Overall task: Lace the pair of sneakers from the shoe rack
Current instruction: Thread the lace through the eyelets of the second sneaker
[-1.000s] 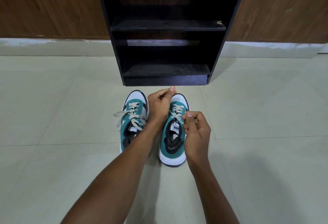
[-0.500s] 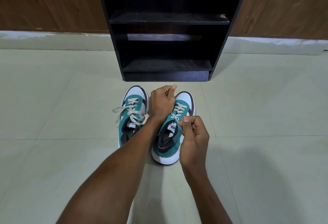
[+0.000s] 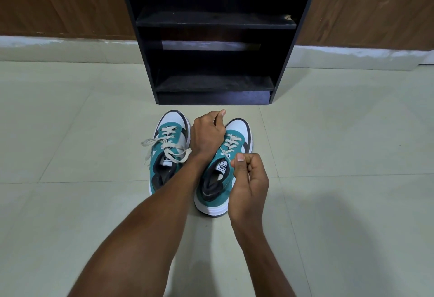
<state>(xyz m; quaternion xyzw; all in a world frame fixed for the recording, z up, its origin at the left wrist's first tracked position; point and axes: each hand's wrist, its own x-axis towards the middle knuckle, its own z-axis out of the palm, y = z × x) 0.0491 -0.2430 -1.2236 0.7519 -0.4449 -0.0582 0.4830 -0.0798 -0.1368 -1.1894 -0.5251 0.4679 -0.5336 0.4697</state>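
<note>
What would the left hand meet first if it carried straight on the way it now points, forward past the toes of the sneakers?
Probably the black shoe rack: the left hand points away from the person between the sneakers' toes, and only bare floor lies before the rack's base. Depth is hard to judge.

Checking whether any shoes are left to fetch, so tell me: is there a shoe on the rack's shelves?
No: both shelves of the black rack are bare, and both sneakers stand on the floor before it.
</note>
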